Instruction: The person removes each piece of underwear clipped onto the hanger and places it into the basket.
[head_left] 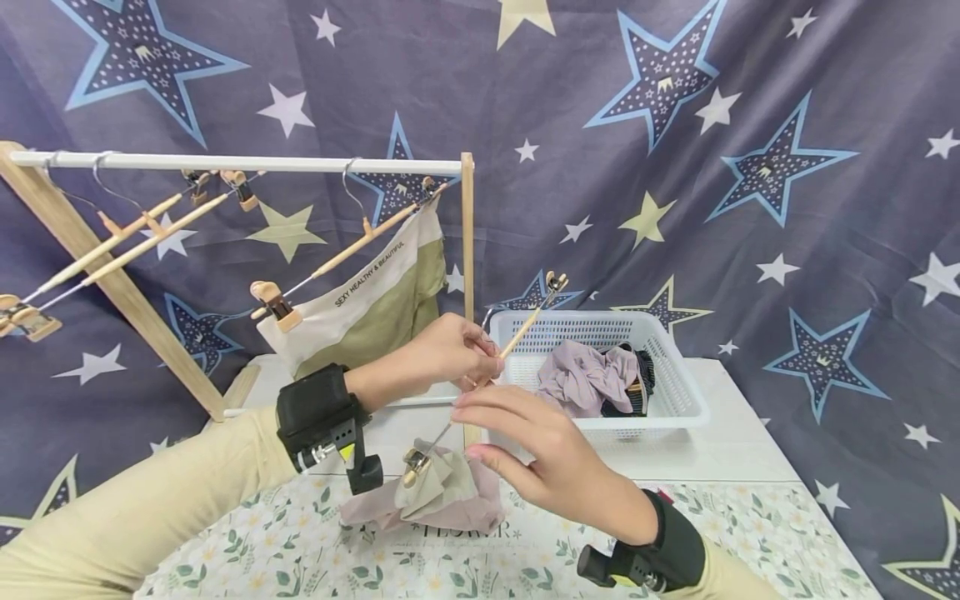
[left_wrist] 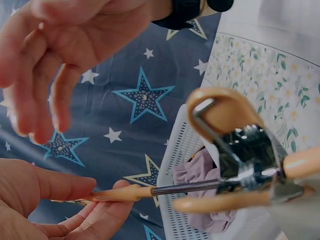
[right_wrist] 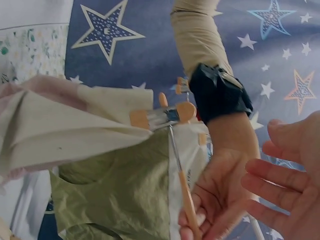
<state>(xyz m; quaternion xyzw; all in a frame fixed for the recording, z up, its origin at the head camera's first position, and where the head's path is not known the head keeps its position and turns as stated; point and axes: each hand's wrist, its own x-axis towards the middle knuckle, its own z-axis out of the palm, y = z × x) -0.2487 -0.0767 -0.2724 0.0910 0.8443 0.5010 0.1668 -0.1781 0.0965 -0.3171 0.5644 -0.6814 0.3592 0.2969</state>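
Observation:
My left hand (head_left: 442,354) pinches the wooden bar of a clip hanger (head_left: 521,331) between thumb and fingers, and the bar slants up to the right. At its lower end a clip (right_wrist: 159,117) grips a pink and cream garment (head_left: 480,487), which droops onto the patterned cloth. The upper clip (head_left: 557,281) has no fabric in it. Just below the bar is my right hand (head_left: 547,446), its fingers extended and loosely bent. In the right wrist view the right hand (right_wrist: 295,175) is apart from the hanger, holding nothing.
A wooden rack (head_left: 468,250) with a white rail stands at left. From it hang two bare clip hangers (head_left: 150,237) and one with a white and olive garment (head_left: 390,304). Behind my right hand, a white basket (head_left: 682,375) contains mauve and dark fabric (head_left: 588,375).

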